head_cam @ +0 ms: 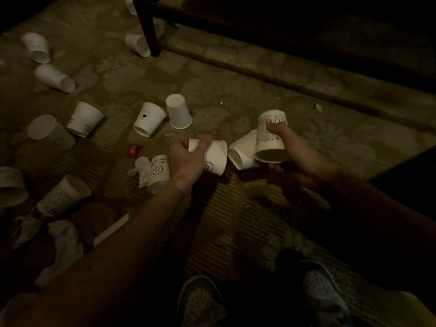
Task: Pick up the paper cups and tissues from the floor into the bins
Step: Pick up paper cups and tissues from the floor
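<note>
Several white paper cups lie scattered on a patterned carpet. My left hand [186, 159] grips a white cup with a smiley print [215, 158], lying on its side. My right hand [299, 154] holds a printed cup [271, 138], mouth toward me. Between the two lies another cup [243, 149], touching the cup in my right hand. A smiley cup [159, 171] sits just left of my left wrist, beside a crumpled tissue [141, 169]. More tissues [63, 246] lie at the lower left. No bin is in view.
A dark chair leg [148, 27] stands at the top with cups around it. A red wrapper [133, 151] lies near the tissue. A white flat strip [111, 230] lies by my left forearm. My two slippers [203, 300] are at the bottom edge.
</note>
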`<state>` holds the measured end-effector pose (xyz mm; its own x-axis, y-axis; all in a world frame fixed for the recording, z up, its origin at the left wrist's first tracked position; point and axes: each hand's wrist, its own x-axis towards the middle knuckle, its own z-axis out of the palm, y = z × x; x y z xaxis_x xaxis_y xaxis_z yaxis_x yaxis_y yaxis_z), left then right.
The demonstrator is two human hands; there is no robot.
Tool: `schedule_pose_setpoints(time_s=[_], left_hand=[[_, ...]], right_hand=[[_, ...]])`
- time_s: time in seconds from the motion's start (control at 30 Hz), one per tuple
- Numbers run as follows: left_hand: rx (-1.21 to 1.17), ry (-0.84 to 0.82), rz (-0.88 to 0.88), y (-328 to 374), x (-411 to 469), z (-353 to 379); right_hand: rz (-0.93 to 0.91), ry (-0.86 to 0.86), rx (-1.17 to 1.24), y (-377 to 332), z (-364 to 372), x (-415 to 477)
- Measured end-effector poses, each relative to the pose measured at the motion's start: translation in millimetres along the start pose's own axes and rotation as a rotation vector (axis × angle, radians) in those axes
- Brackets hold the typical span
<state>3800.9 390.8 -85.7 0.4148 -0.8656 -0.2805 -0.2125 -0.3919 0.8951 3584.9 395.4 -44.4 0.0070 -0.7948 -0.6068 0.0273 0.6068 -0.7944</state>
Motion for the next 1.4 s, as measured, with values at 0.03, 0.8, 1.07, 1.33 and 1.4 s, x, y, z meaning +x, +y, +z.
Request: schedule_pose_setpoints(time_s=[0.03,0.8,1.07,1.33,1.4], left_hand=[[-0.06,-0.017,0.025,16.5,-3.8,-1.0],[0.753,-1.006,1.107,221.9,-249.3,177.2],[1.074,-1.182,1.172,171.7,-237.5,200.3],[1.025,-0.978,1.321,217.3,-227.3,168.7],[1.016,-0.844,1.338,242.0,-217.8,142.2]], right_hand=[[-0.057,0.011,0.003,-13.5,-2.8,-12.4],[-0.171,0.402,-0.462,-46.0,-240.9,-268.3],[0.116,0.239,-0.827,0.6,-252.9,-221.3],[-0.311,0.387,-0.942,-33.0,-227.2,-225.9],[-0.556,0.411,-0.86,-51.1,-200.3,-227.7]])
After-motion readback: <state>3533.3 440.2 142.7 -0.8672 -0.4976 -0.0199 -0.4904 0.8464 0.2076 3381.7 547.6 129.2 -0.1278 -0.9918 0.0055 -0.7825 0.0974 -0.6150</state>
